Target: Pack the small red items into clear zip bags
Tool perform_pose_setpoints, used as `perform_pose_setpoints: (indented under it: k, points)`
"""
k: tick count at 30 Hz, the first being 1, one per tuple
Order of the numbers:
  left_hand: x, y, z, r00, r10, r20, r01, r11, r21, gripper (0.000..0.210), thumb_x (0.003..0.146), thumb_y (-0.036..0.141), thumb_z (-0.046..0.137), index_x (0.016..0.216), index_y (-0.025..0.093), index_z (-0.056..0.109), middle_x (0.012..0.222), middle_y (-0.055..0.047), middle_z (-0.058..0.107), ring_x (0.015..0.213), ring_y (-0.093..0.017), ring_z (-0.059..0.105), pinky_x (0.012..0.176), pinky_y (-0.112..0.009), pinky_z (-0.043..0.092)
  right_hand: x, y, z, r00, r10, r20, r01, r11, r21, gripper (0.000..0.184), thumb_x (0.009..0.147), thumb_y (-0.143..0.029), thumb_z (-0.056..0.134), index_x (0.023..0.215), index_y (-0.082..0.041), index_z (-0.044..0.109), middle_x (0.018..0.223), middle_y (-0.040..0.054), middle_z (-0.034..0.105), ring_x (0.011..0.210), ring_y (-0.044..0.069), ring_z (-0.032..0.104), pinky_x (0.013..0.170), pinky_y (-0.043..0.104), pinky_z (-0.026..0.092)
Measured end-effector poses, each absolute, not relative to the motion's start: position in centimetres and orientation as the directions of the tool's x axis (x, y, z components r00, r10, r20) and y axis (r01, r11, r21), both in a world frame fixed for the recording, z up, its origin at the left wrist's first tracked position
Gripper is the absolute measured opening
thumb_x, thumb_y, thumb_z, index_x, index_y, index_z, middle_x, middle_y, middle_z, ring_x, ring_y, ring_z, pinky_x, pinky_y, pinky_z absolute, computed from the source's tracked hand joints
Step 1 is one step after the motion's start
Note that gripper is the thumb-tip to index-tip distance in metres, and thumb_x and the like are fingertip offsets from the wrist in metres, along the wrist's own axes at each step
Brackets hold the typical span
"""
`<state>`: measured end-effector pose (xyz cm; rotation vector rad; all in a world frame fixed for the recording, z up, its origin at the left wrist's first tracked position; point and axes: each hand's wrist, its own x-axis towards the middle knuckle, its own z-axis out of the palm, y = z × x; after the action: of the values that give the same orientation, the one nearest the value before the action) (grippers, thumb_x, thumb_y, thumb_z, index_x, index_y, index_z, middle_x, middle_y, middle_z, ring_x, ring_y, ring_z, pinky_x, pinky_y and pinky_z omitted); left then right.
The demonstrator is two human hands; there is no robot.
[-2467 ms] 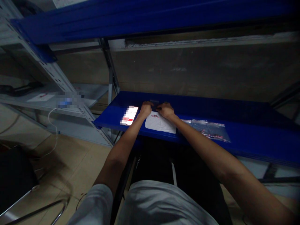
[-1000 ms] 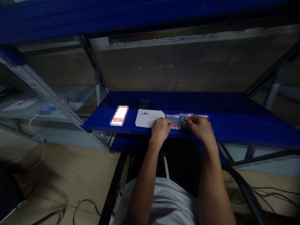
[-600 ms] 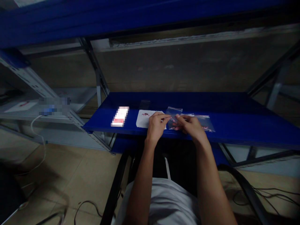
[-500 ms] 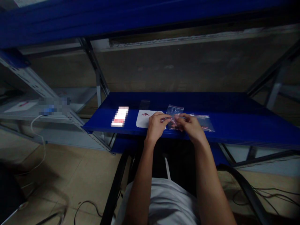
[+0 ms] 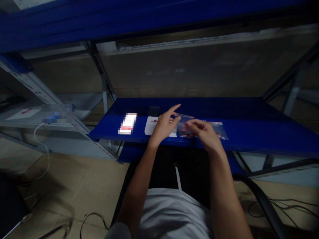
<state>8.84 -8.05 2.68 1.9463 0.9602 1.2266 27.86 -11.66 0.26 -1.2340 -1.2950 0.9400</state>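
My right hand (image 5: 203, 132) pinches the right side of a clear zip bag (image 5: 183, 124) with small reddish pieces in its lower part. At the bag's left edge is my left hand (image 5: 163, 125), open, its index finger stretched out and its thumb apart. Under and beside that hand lies a white sheet (image 5: 150, 126) bearing a few small dark red pieces, partly hidden by the fingers. Another clear bag (image 5: 220, 128) with reddish contents lies to the right, partly behind my right hand.
A bright, pixelated rectangle (image 5: 128, 123) lies on the left of the blue shelf (image 5: 251, 127). Behind the white sheet is a faint clear bag (image 5: 154, 110). A second blue shelf (image 5: 154, 18) hangs overhead. To the left stands a grey shelf (image 5: 82, 99) with a white cable.
My left hand has let go of the bag, moved slightly left and spread its fingers, index finger raised. My right hand stays on the bag, whose top now tilts lower.
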Motion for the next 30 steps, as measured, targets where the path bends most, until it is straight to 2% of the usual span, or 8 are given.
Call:
perform_pose_setpoints:
  k: [4, 7, 11, 14, 17, 20, 23, 30]
  points:
    - [9.1, -8.0, 4.9, 0.436, 0.759, 0.483, 0.335, -0.635, 0.696, 0.022, 0.1, 0.023, 0.061, 0.111, 0.022, 0.079, 0.109, -0.006, 0.079, 0.101, -0.02, 0.073, 0.095, -0.032, 0.056, 28.0, -11.8, 0.7, 0.087, 0.973, 0.211, 0.19, 0.192, -0.963, 0.04, 0.076, -0.057, 0.078, 0.088, -0.019, 0.078, 0.087, 0.0059, 0.076, 0.08, 0.022, 0.065, 0.07, 0.032, 0.051]
    - [8.8, -8.2, 5.6, 0.45, 0.771, 0.451, 0.367, -0.62, 0.694, 0.018, 0.097, 0.022, 0.063, 0.104, 0.021, 0.081, 0.103, -0.006, 0.081, 0.096, -0.02, 0.074, 0.092, -0.032, 0.056, 28.1, -11.8, 0.8, 0.095, 0.966, 0.241, 0.214, 0.217, -0.952, 0.038, 0.078, -0.056, 0.077, 0.088, -0.019, 0.078, 0.087, 0.0055, 0.076, 0.083, 0.023, 0.067, 0.077, 0.034, 0.051]
    - [7.7, -9.2, 5.9, 0.377, 0.847, 0.376, 0.385, -0.512, 0.768, 0.012, 0.092, 0.019, 0.069, 0.093, 0.019, 0.081, 0.092, -0.007, 0.081, 0.087, -0.021, 0.075, 0.084, -0.032, 0.057, 27.5, -12.0, 0.9, 0.131, 0.952, 0.276, 0.192, 0.249, -0.949, 0.035, 0.08, -0.051, 0.078, 0.096, -0.02, 0.076, 0.1, 0.0085, 0.078, 0.094, 0.026, 0.07, 0.085, 0.037, 0.053]
    - [6.8, -10.2, 5.4, 0.269, 0.909, 0.319, 0.297, -0.393, 0.87, 0.007, 0.088, 0.02, 0.073, 0.086, 0.017, 0.079, 0.084, -0.006, 0.079, 0.081, -0.019, 0.074, 0.075, -0.028, 0.057, 26.4, -12.4, 1.1, 0.316, 0.87, 0.379, 0.216, 0.322, -0.922, 0.037, 0.082, -0.047, 0.077, 0.108, -0.021, 0.071, 0.113, 0.0114, 0.075, 0.104, 0.027, 0.07, 0.085, 0.037, 0.054]
    - [6.2, -10.8, 4.4, 0.183, 0.951, 0.248, 0.198, -0.283, 0.938, 0.009, 0.085, 0.025, 0.076, 0.086, 0.016, 0.078, 0.081, -0.005, 0.076, 0.074, -0.018, 0.072, 0.063, -0.025, 0.055, 25.4, -13.0, 1.6, 0.417, 0.795, 0.44, 0.302, 0.335, -0.892, 0.032, 0.088, -0.049, 0.071, 0.103, -0.021, 0.069, 0.107, 0.0109, 0.074, 0.1, 0.026, 0.069, 0.079, 0.034, 0.054]
    - [6.0, -10.9, 3.1, 0.155, 0.965, 0.21, 0.12, -0.23, 0.966, 0.015, 0.082, 0.029, 0.079, 0.087, 0.015, 0.077, 0.084, -0.005, 0.075, 0.071, -0.017, 0.071, 0.059, -0.024, 0.055, 24.8, -13.3, 2.4, 0.202, 0.908, 0.367, 0.244, 0.317, -0.917, 0.033, 0.091, -0.053, 0.066, 0.094, -0.021, 0.072, 0.091, 0.0082, 0.075, 0.084, 0.023, 0.069, 0.07, 0.032, 0.052]
    - [6.0, -10.5, 2.2, 0.172, 0.959, 0.224, 0.024, -0.231, 0.973, 0.02, 0.078, 0.033, 0.082, 0.084, 0.015, 0.076, 0.081, -0.004, 0.074, 0.07, -0.016, 0.07, 0.063, -0.024, 0.056, 24.2, -13.2, 2.8, -0.056, 0.96, 0.274, 0.183, 0.28, -0.942, 0.037, 0.088, -0.057, 0.07, 0.094, -0.021, 0.076, 0.083, 0.0064, 0.075, 0.075, 0.022, 0.068, 0.062, 0.03, 0.05]
    - [6.7, -10.2, 2.0, 0.193, 0.946, 0.261, -0.048, -0.256, 0.965, 0.017, 0.077, 0.029, 0.082, 0.083, 0.015, 0.075, 0.08, -0.004, 0.075, 0.076, -0.016, 0.071, 0.073, -0.026, 0.055, 23.4, -12.5, 4.2, -0.139, 0.96, 0.244, 0.187, 0.268, -0.945, 0.041, 0.084, -0.059, 0.075, 0.096, -0.019, 0.08, 0.082, 0.0057, 0.077, 0.071, 0.019, 0.067, 0.059, 0.027, 0.05]
